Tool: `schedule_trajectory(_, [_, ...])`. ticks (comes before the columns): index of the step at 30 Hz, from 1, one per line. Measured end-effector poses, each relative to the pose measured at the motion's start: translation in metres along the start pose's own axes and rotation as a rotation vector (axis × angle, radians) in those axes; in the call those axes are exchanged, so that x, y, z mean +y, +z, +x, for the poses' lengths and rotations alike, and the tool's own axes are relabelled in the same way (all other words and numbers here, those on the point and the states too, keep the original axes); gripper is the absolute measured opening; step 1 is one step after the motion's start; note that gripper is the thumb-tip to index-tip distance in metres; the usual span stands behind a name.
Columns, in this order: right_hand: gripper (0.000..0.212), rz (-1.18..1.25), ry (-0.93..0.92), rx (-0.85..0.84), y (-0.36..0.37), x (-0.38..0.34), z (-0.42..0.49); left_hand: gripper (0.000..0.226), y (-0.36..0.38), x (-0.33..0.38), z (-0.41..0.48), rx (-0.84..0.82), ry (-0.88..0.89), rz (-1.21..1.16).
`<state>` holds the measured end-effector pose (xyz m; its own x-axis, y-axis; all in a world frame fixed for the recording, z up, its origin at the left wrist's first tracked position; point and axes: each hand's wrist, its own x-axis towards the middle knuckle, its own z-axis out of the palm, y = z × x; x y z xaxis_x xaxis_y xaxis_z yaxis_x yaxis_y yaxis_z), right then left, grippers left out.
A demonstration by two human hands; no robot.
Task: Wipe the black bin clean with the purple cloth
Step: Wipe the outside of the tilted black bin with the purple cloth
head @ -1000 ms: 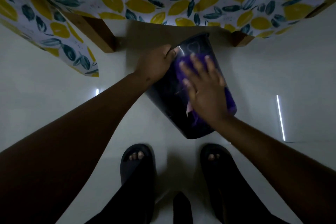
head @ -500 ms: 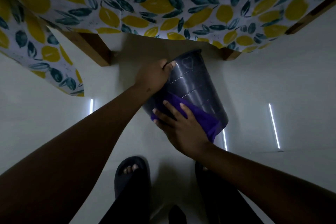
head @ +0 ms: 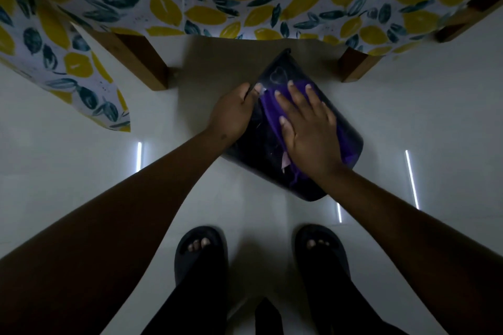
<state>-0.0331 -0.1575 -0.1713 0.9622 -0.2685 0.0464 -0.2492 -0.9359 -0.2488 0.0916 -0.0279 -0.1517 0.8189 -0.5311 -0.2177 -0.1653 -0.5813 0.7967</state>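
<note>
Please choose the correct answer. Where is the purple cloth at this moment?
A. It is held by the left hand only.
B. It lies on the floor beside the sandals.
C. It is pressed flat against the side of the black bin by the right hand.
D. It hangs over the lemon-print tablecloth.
C: the right hand lies open on the purple cloth, flat against the black bin; the left hand grips the bin's edge.

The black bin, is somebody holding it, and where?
Yes. The left hand grips the black bin at its side; the right hand presses the purple cloth flat on it.
</note>
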Motion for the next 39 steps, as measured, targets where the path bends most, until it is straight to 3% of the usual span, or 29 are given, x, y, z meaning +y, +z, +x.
schedule_trajectory(5, [0.048, 0.318, 0.322, -0.025, -0.004, 0.037, 0.041, 0.038, 0.005, 0.007, 0.003, 0.030, -0.017, 0.057])
schedule_trajectory(7, [0.048, 0.332, 0.349, -0.013, -0.005, 0.035, 0.040, 0.039, 0.005, 0.005, 0.006, 0.027, -0.025, 0.061])
schedule_trajectory(10, [0.049, 0.130, 0.185, 0.009, -0.003, 0.007, 0.004, 0.038, 0.003, 0.003, 0.006, 0.020, -0.053, 0.075])
schedule_trajectory(15, [0.063, -0.227, -0.300, -0.109, 0.031, -0.019, -0.067, 0.036, 0.003, 0.011, 0.010, -0.016, -0.046, 0.065])
schedule_trajectory(19, [0.067, -0.280, -0.331, -0.096, 0.037, -0.016, -0.075, 0.033, 0.002, 0.005, 0.001, 0.000, 0.036, 0.046])
schedule_trajectory(22, [0.063, -0.197, -0.240, -0.039, 0.022, -0.018, -0.060, 0.031, 0.004, 0.000, -0.008, 0.024, 0.033, 0.007])
schedule_trajectory(26, [0.054, 0.048, 0.078, 0.017, 0.000, -0.011, -0.004, 0.032, 0.001, -0.009, -0.020, 0.006, -0.007, -0.082])
schedule_trajectory(29, [0.051, 0.289, 0.243, -0.020, -0.004, 0.011, 0.037, 0.039, -0.004, -0.019, -0.037, -0.016, -0.040, -0.068])
schedule_trajectory(33, [0.048, 0.488, 0.364, -0.150, 0.000, 0.025, 0.052, 0.032, -0.012, -0.032, -0.064, -0.080, -0.092, -0.058])
schedule_trajectory(39, [0.066, -0.004, -0.018, -0.093, 0.003, -0.026, -0.034, 0.036, -0.026, -0.061, -0.086, -0.133, -0.121, -0.035])
